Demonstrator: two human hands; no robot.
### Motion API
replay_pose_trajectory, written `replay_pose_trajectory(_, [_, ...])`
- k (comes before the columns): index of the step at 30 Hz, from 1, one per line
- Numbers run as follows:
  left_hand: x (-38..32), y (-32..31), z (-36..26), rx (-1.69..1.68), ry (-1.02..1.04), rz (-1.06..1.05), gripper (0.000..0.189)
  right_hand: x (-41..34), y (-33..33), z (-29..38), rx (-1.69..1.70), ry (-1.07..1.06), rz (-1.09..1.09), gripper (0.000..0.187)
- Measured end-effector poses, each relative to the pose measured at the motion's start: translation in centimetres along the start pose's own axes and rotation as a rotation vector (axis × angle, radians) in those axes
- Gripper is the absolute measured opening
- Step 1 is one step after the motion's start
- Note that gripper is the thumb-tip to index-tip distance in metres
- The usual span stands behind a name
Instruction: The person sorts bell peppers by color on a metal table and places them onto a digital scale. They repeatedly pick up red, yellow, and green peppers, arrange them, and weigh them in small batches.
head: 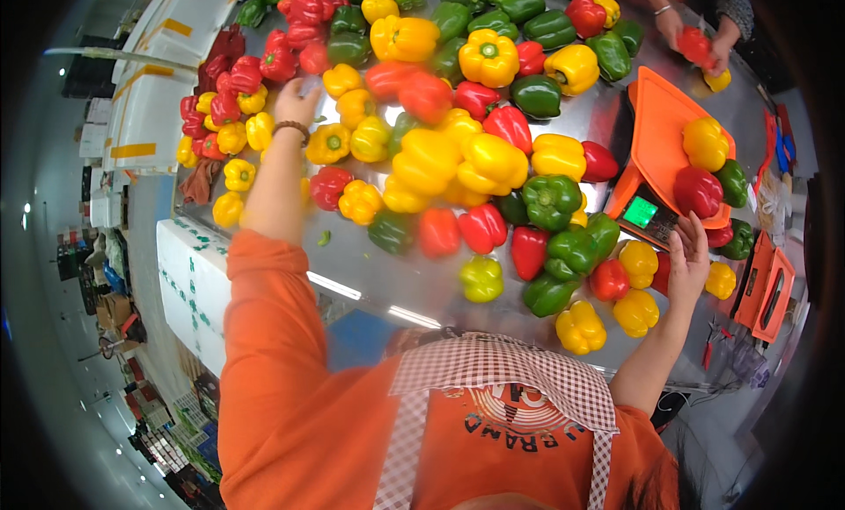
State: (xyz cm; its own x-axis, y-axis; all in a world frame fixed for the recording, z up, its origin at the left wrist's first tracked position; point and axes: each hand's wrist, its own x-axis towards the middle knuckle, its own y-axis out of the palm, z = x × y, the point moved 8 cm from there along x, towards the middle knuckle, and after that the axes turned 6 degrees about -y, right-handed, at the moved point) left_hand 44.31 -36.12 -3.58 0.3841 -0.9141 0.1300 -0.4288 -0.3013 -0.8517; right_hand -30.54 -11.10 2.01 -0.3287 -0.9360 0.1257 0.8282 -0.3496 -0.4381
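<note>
My left hand [297, 104], with a braided band at its wrist, reaches over the far left of the metal table [396, 279]. Its thumb stands apart from the fingers and nothing shows between them. Close by are red bell peppers [245, 74] and a yellow bell pepper [342, 81]. On the right, my right hand [688, 256] has its fingers spread beside an orange weighing scale [650, 134] with a lit green display [640, 212]. Its fingertips are at the lower edge of a red bell pepper [698, 192] on the scale; contact is unclear. A yellow pepper [706, 144] lies there too.
Many loose peppers cover the table, including green ones [552, 202]. Across it, another person's hands [716, 44] hold a red pepper [694, 46]. White foam boxes [142, 114] line the left side. Red-handled pliers [711, 342] and an orange case [766, 285] lie right.
</note>
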Motion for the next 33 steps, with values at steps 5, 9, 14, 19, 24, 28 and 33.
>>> replay_pose_trajectory(5, [5.8,-3.9,7.6,0.148,-0.233,-0.270,0.068,-0.8,0.0,-0.1,-0.059,0.074,-0.011,0.048])
replay_pose_trajectory(9, [9.1,-6.0,11.4,0.172,-0.478,-0.342,0.092,-1.1,1.8,0.6,-0.141,0.102,0.017,0.047])
replay_pose_trajectory(14, [12.5,-6.9,11.8,0.245,-0.427,-0.387,0.092,-0.7,4.3,2.1,-0.222,0.107,0.042,0.045])
replay_pose_trajectory(19, [14.2,-2.4,4.7,0.829,0.265,-0.158,0.093,-0.2,6.7,3.3,-0.265,0.103,0.080,0.044])
replay_pose_trajectory(24, [17.2,1.4,4.9,0.992,-0.014,0.199,0.104,-0.2,8.1,4.2,-0.314,0.108,0.098,0.045])
replay_pose_trajectory(28, [17.4,1.7,4.5,0.965,-0.038,0.257,0.104,-0.8,8.2,4.4,-0.328,0.135,0.077,0.045])
replay_pose_trajectory(33, [14.5,0.3,2.4,0.876,0.080,0.184,0.096,-1.3,7.7,4.2,-0.326,0.163,0.088,0.044])
